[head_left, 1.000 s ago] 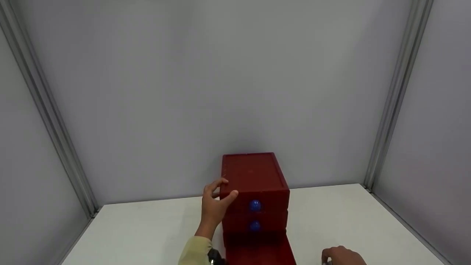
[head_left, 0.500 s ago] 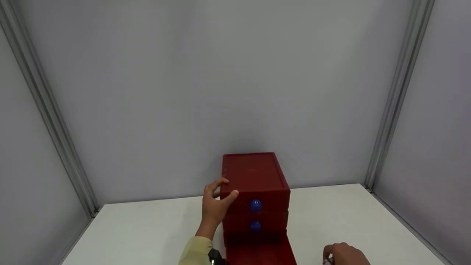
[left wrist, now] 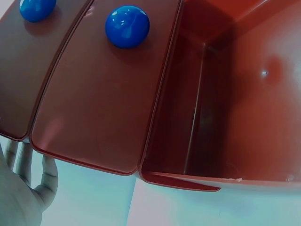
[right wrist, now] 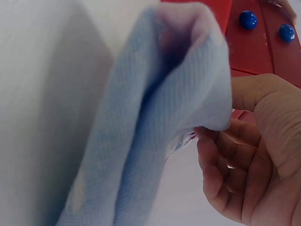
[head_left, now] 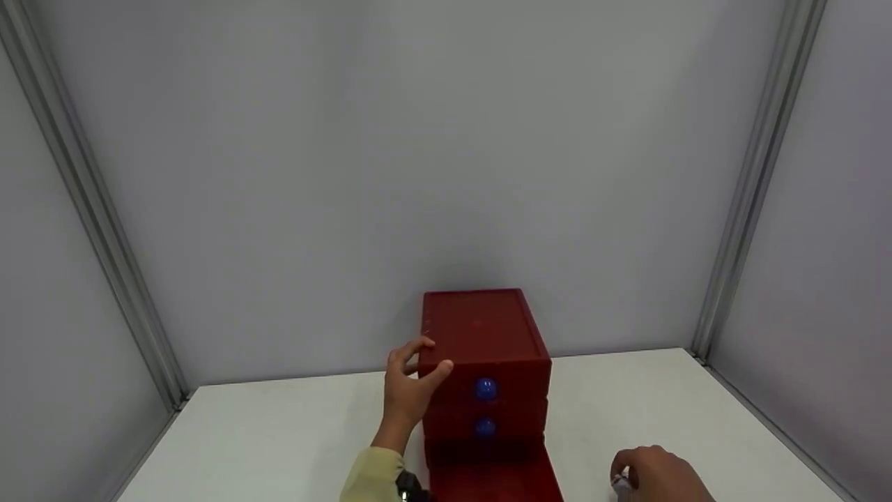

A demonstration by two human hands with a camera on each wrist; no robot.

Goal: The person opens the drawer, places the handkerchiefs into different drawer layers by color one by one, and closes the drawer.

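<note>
White table: right hand with cloth edged up; left hand unchanged.

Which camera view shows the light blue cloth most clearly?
The right wrist view: the light blue cloth fills the frame, pinched by the right hand. The head view shows only a pale scrap at that hand, cut by the bottom edge. The left wrist view does not show it.

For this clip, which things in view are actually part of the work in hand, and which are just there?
In use:
- red drawer unit, steadied at its top corner by the left hand
- its open bottom drawer
- light blue cloth, pinched in the right hand

Just there:
- two shut upper drawers with blue knobs
- white table
- grey booth walls
</note>
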